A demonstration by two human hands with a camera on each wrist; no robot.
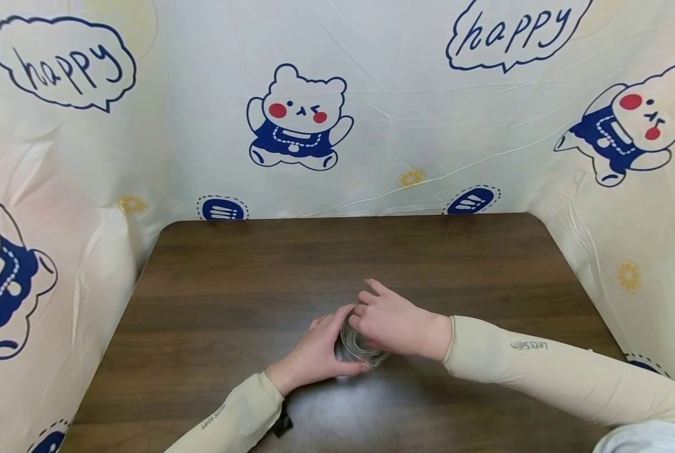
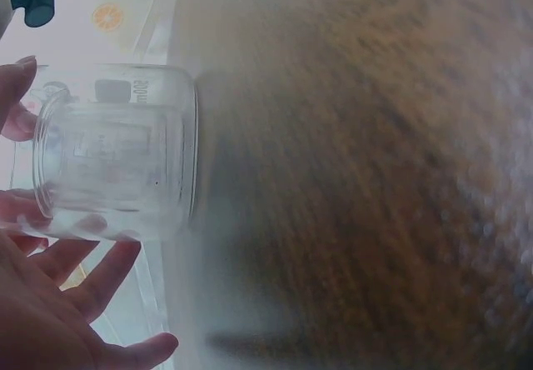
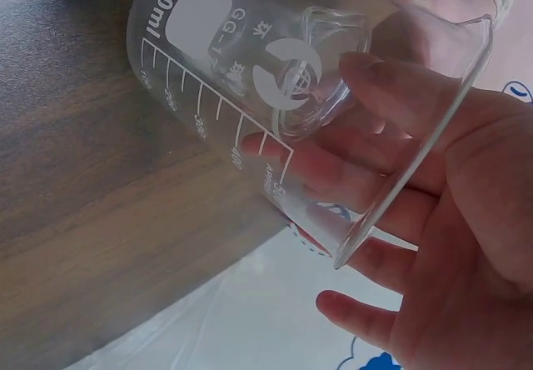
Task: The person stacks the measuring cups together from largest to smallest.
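A clear glass beaker marked 500ml (image 3: 200, 20) stands near the middle of the table, its rim facing up. My left hand (image 1: 317, 352) grips it round the left side, thumb near the front and fingers behind. Inside it sits a smaller glass beaker (image 2: 112, 166), with its base close to the large one's base in the left wrist view. My right hand (image 1: 396, 321) reaches over the rim from the right. Its thumb and forefinger are inside the large beaker and pinch the small one near its top, while the little finger sticks out past the rim.
Brown wood-grain tabletop (image 1: 229, 283) spreads around both hands. A pale curtain (image 1: 201, 126) with bear prints and "happy" bubbles rises behind the table and on both sides. A small black piece (image 1: 282, 423) shows under the left wrist.
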